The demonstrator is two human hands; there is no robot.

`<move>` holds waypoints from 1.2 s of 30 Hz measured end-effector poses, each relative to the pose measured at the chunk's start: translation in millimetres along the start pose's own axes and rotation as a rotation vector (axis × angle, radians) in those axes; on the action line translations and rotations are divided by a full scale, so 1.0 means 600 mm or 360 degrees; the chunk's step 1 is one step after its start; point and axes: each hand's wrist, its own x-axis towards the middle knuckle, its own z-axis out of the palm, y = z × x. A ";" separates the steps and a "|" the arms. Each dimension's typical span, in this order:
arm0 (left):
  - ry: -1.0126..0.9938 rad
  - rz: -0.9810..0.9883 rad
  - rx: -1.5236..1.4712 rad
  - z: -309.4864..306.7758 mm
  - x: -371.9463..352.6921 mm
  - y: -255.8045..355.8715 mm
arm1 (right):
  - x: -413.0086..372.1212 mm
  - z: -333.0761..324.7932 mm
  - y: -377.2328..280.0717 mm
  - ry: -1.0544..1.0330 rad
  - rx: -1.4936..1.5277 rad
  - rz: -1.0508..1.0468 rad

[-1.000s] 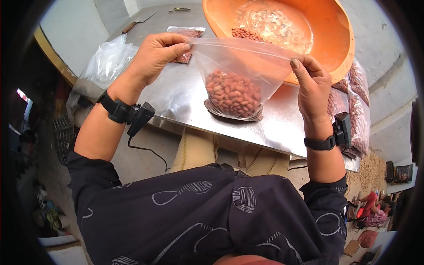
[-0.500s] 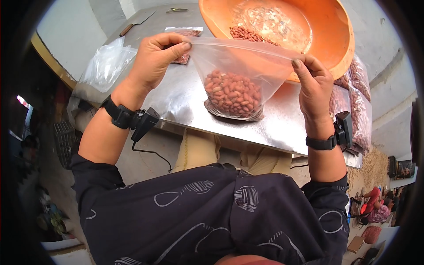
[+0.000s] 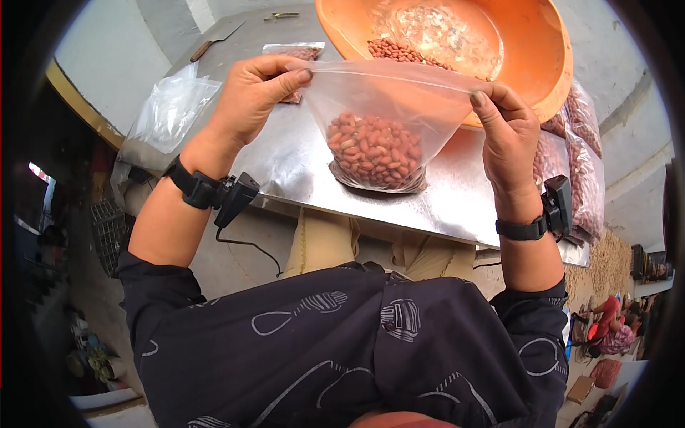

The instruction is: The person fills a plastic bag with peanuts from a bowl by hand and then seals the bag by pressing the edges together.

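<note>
A clear plastic bag (image 3: 399, 93) stands on the metal table, its lower part filled with red-skinned peanuts (image 3: 376, 151). My left hand (image 3: 257, 93) pinches the bag's top left corner between thumb and fingers. At the top right corner, my right hand (image 3: 508, 135) grips the bag the same way. The top edge is stretched nearly straight between both hands. Behind the bag is an orange basin (image 3: 528, 85) with loose peanuts (image 3: 399, 53) and pale skins inside. Partly hidden behind my left hand lies a small packed bag of peanuts (image 3: 303, 51).
Flat clear bags (image 3: 171, 107) lie on the metal table (image 3: 285, 160) at left. A wooden-handled knife (image 3: 207, 47) and a small metal tool (image 3: 281, 16) lie at the back. Filled peanut bags (image 3: 584, 178) are stacked at right. People (image 3: 615, 328) sit far off at lower right.
Both hands keep their grip on the bag's top corners. The view has shifted very slightly; the bag and peanuts otherwise look the same.
</note>
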 end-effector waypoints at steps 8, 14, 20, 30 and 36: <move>-0.0003 0.0242 0.0260 0.009 -0.003 0.002 | 0.000 -0.002 0.001 -0.0012 -0.0043 0.0004; 0.0004 0.0171 0.0205 0.018 -0.001 0.006 | -0.004 0.004 -0.003 -0.0025 0.0053 0.0016; -0.0046 0.0194 0.0251 0.017 0.003 0.003 | -0.006 0.005 -0.004 -0.0031 0.0040 0.0033; -0.0030 0.0158 0.0348 0.020 0.000 0.012 | -0.004 0.004 0.000 -0.0016 0.0047 0.0029; -0.0044 0.0146 0.0412 0.017 0.002 0.014 | -0.003 0.000 -0.001 -0.0038 -0.0001 0.0038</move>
